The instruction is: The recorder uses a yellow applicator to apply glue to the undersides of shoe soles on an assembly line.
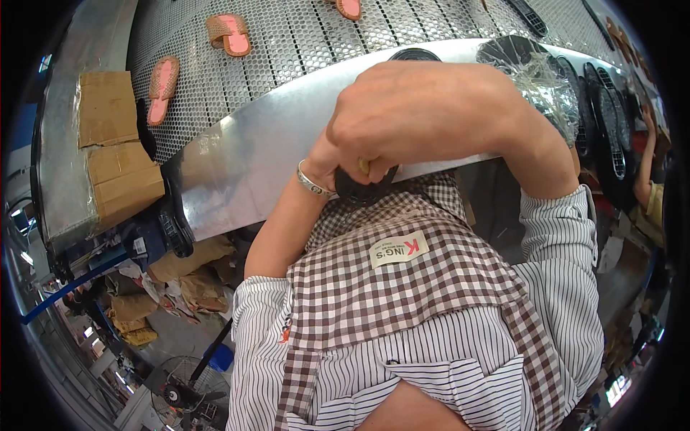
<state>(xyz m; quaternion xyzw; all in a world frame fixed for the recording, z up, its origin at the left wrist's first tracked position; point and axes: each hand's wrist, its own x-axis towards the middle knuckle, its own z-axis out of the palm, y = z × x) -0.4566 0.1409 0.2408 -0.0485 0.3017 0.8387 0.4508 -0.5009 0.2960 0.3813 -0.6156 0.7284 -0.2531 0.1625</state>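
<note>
My right hand (431, 108) reaches across in front of my chest, closed, its back toward the view. A small yellowish bit (364, 167) shows at its fingers; what it belongs to is hidden. Behind and below it is my left hand (325, 161), with a silver bracelet at the wrist and most fingers covered by the right hand. A black shoe sole (363, 192) sticks out below both hands, gripped by the left. Beyond the right hand a rounded black end (415, 54) shows; I cannot tell whether it is the same sole.
A metal ledge (244, 154) borders a mesh conveyor (287, 36) bearing woven sandals with pink insoles (231, 36). Black soles (611, 122) and clear plastic wrap (539, 79) lie at right. Cardboard (118, 144) stands left, a fan (180, 395) lower left. Another person's arm (647, 158) shows far right.
</note>
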